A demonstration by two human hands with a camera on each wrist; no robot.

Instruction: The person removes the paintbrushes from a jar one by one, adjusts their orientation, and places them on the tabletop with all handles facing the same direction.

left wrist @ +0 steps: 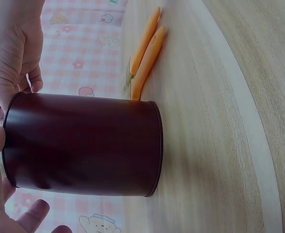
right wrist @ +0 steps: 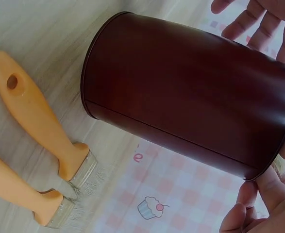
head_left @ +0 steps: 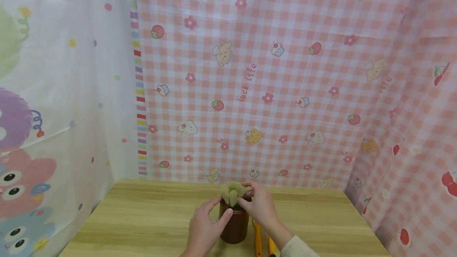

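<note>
A dark brown cylindrical can point(head_left: 234, 225) stands upright on the wooden table. Bunched yellow-green cloth point(head_left: 232, 194) sticks up out of its mouth. My left hand point(head_left: 207, 223) is at the near left side of the rim, thumb at the front and index fingertip beside the cloth; its other fingers spread loosely along the can in the right wrist view. From the right, my right hand point(head_left: 262, 206) reaches over the rim and pinches the cloth between thumb and fingers. The can's inside is hidden from both wrist views.
Two brushes with orange handles lie right of the can, one brush point(right wrist: 35, 107) nearer to it and the other brush point(right wrist: 21, 187) alongside, with pale bristles. A pink checked curtain point(head_left: 250, 70) hangs behind the table point(head_left: 150, 217), and a white printed sheet point(head_left: 71, 130) on the left.
</note>
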